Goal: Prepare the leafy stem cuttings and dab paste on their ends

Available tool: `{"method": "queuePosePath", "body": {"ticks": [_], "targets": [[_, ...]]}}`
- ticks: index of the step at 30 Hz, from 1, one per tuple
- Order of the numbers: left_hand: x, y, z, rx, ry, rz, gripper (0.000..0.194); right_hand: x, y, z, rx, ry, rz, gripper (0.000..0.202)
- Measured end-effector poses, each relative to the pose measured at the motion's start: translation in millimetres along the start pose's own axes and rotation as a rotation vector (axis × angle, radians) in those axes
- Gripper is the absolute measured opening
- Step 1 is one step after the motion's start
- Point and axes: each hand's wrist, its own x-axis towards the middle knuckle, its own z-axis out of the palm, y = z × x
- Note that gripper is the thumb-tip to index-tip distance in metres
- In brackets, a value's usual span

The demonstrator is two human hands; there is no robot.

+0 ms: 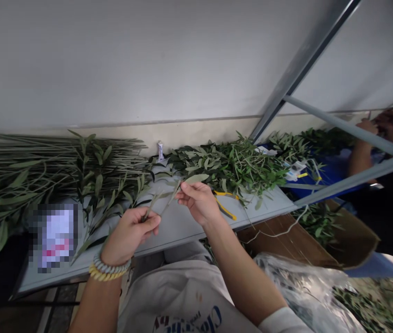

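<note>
My left hand [136, 231], with coiled bands at its wrist, is closed in a pinch on a thin green sprig [152, 204]. To its right, my right hand [198, 199] pinches a leafy stem [171, 200] whose long leaf [197, 178] sticks out above the fingers. This stem slants down toward my left fingertips; whether they grip it too I cannot tell. Both hands are over the front part of the grey table [179, 226]. Just right of my right hand lie yellow-handled pliers [227, 203], apart from it.
Long stems [44, 148] with leaves cover the table's left; more leafy branches [231, 162] lie at its right. A small tube [161, 151] stands near the wall. Metal frame bars [349, 178] cross the right side, before another person's arm [361, 155]. A cardboard box [349, 231] sits below.
</note>
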Motion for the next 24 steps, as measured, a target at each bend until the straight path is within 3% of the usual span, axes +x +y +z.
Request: {"method": "queuePosePath", "body": {"ticks": [5,10,18,24], "targets": [[3.1,0.5,1.9,-0.006,-0.010,0.021,0.031,0.6,1.0,3.3,0.004,-0.070,-0.037,0.031],[7.8,-2.1,3.5,-0.007,-0.011,0.038,0.030,-2.9,-1.3,8.7,-0.013,-0.057,-0.087,0.034],[12.6,-7.0,7.8,0.148,0.094,0.064,0.030,-1.8,-2.1,4.8,-0.159,-0.112,-0.123,0.035],[13.1,-6.9,8.6,0.111,0.058,0.060,0.029,2.9,0.5,0.6,-0.249,-0.131,-0.109,0.038]]}}
